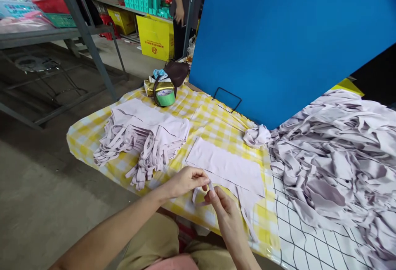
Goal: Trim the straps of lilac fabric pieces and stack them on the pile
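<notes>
One view, head-mounted: eye sits above the wearer's lap [154,241], which shows at 6 to 7 o'clock, facing forward and pitched down. Near range on the hands: left hand [187,181] at 6 o'clock, right hand [227,210] at 5. Surface [85,136] spans mid-frame, seen obliquely from above. Blue panel [278,43] blocks the sightline at 2; far background opens at 11, past a yellow carton [156,41].
</notes>
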`<state>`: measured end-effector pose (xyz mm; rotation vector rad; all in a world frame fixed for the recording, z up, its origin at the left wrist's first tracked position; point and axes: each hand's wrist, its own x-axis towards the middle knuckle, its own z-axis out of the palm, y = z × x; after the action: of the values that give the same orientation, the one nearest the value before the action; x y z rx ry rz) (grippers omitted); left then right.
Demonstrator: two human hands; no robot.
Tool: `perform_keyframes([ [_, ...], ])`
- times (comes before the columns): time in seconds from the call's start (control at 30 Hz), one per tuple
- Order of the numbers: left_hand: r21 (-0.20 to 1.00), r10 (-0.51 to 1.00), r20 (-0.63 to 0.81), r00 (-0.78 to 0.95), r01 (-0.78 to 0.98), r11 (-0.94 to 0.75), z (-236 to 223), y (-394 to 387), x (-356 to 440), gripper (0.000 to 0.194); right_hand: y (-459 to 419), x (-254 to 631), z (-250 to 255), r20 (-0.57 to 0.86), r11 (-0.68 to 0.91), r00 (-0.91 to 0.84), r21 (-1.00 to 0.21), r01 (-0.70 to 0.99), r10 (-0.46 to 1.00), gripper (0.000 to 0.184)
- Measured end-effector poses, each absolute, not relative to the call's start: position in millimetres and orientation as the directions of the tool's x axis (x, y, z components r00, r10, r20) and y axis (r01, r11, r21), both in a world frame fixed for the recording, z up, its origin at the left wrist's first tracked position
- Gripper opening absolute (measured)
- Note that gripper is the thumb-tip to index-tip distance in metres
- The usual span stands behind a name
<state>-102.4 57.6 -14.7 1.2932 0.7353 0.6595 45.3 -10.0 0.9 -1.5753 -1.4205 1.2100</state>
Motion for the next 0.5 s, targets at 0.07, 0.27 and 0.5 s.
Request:
perform_keyframes([
  [0.07, 0.983, 0.784, -0.14, 0.604, -0.007, 0.181, -17, 60, -100, 0.023, -10, 47, 0, -0.195, -0.163, -0.057, -0.922, 0.351, 0.979, 0.04],
  [0.27, 0.972, 0.799, -0.232, 0.554, 0.16, 0.171, -15, 63, -99, 0.019, -14, 51, -7, -0.117, -0.119, 0.037, -0.839, 0.531, 0.992, 0.034],
  [0.5, 0.935, 0.765, -0.354, 0.538, 0.192, 0.297, -20, 64, -91, 0.016, -7, 55, -26, 0.258, 0.185, -0.06, -0.494, 0.85, 0.964, 0.034],
])
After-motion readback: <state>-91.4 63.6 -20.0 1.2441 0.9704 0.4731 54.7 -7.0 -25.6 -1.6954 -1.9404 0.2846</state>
